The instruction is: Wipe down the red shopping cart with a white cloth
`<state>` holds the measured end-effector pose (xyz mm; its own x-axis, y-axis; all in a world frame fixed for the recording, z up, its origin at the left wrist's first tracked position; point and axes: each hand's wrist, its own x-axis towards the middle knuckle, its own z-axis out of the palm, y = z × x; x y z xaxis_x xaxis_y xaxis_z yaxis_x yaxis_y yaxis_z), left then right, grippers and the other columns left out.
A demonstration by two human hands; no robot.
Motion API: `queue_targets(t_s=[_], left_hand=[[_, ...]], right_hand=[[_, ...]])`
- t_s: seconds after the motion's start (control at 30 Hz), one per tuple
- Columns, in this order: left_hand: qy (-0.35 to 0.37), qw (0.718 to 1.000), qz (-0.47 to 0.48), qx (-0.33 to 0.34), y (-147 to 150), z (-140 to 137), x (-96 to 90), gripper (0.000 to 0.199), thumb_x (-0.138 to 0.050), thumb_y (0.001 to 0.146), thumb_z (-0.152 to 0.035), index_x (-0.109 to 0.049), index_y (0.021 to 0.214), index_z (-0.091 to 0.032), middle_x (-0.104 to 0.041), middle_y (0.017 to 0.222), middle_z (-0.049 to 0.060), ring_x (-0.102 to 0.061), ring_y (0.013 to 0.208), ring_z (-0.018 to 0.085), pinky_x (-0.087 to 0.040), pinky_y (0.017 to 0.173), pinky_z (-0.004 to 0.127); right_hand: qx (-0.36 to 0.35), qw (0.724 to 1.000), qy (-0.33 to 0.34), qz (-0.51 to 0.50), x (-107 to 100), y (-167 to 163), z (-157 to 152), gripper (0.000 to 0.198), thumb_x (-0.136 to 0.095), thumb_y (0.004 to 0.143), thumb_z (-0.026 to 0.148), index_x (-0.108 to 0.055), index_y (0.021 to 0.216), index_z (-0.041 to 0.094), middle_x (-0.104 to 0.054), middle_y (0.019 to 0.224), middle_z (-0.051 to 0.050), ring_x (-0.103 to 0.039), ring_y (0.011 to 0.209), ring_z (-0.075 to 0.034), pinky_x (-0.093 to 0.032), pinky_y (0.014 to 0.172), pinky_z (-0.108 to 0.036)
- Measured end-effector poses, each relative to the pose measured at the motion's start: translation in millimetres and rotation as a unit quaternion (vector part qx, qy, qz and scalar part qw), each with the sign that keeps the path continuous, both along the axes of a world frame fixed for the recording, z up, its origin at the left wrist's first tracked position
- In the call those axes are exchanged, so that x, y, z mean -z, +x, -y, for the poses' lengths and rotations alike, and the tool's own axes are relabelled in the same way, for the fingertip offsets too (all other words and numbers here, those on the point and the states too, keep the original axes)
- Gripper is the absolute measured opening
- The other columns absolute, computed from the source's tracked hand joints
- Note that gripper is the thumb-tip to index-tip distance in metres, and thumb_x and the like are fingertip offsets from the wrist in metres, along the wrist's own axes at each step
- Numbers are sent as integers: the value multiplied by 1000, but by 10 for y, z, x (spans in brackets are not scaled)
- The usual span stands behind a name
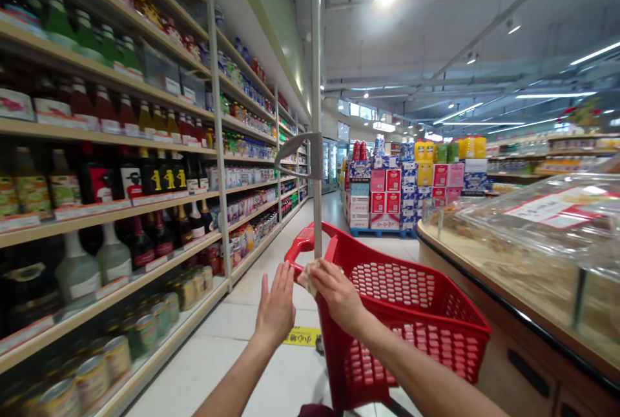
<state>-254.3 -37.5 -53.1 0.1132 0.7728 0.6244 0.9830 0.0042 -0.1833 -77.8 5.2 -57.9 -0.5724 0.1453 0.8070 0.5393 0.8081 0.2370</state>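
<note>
A red wheeled shopping basket [404,288] with perforated sides stands on the floor in front of me. My right hand [334,294] presses a pale crumpled cloth [309,280] against the basket's near rim, at the foot of a silver pole [316,210]; most of the cloth is covered by my fingers. My left hand [276,304] is held up beside the red handle [300,246], fingers stretched out and holding nothing. Whether its fingertips touch the handle I cannot tell. A grey loop grip [300,157] is fixed partway up the pole.
Shelves [116,210] of bottles and cans line the left side. To the right stands a counter [429,239] with clear plastic covers [547,210]. Stacked drink cartons [385,194] sit on a blue pallet [382,232] ahead. A yellow floor sticker [301,337] lies below my hands.
</note>
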Motion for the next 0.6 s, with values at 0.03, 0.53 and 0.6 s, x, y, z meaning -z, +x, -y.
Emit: queue_targets(t_s=[0.03,0.53,0.6], left_hand=[[9,1000,2,5,8,-47,-91,67,-38,66,-16,-24,131,-7,-19,141,10,-15,130,21,-11,105,47],[-92,995,0,46,6,-126,-267,69,-37,63,-15,-26,130,-6,-20,140,11,-17,129,20,-12,106,45],[-89,995,2,47,10,-126,-270,69,-37,62,-13,-27,130,-7,-22,139,11,-18,129,20,-12,106,45]], right_hand=[[4,1000,16,-3,-155,-25,-34,34,-36,86,14,-52,116,17,-54,118,-6,-29,124,-21,-35,99,-40],[38,980,139,135,-1593,21,-309,34,-38,84,10,-51,115,11,-48,123,-9,-24,126,-22,-26,103,-41],[0,964,144,223,-1352,82,-293,31,-42,83,14,-54,111,13,-49,122,-7,-28,124,-21,-24,104,-38]])
